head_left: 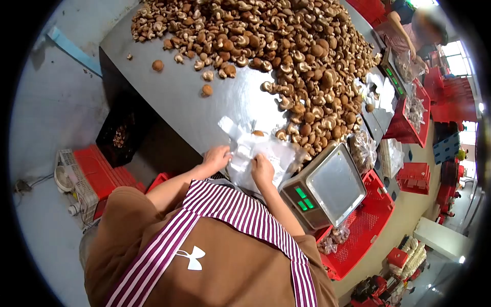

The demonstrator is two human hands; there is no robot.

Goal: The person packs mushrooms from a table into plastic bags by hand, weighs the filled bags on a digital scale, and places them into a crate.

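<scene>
A clear plastic bag lies at the near edge of the metal table, between my two hands. My left hand has its fingers closed on the bag's left side. On the right, my right hand pinches the bag's plastic in a closed grip. Just beyond the bag spreads a large heap of brown mushrooms, and one mushroom sits by its far edge. Close to my right forearm stands a scale with green lit digits and a bare metal plate.
Below the scale, a red crate holds bagged mushrooms. A filled bag stands beyond the scale. At the upper right, another person's arm reaches to a bag near a second scale. Red crates are stacked at left.
</scene>
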